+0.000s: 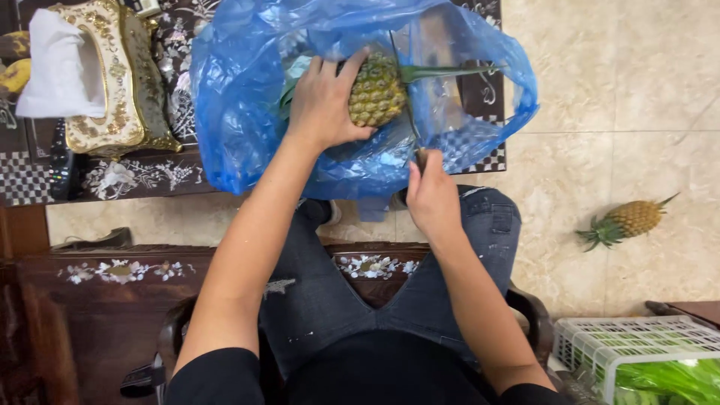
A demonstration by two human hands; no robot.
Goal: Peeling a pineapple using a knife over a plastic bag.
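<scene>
bumpy pineapple [375, 94] under left hand [324, 101], crinkled blue plastic bag [240, 112]

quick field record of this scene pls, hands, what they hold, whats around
left hand: gripping a pineapple inside a blue plastic bag
right hand: closed on a knife, blade at the pineapple
surface: dark inlaid table
on table: ornate tissue box
floor: second pineapple on its side
lower right: white crate with greens

Blue bag [247, 112] walls hem in hands; tissue box [112, 75] blocks bench left; floor [600, 112] right open w/ spare pineapple [626, 221].
</scene>
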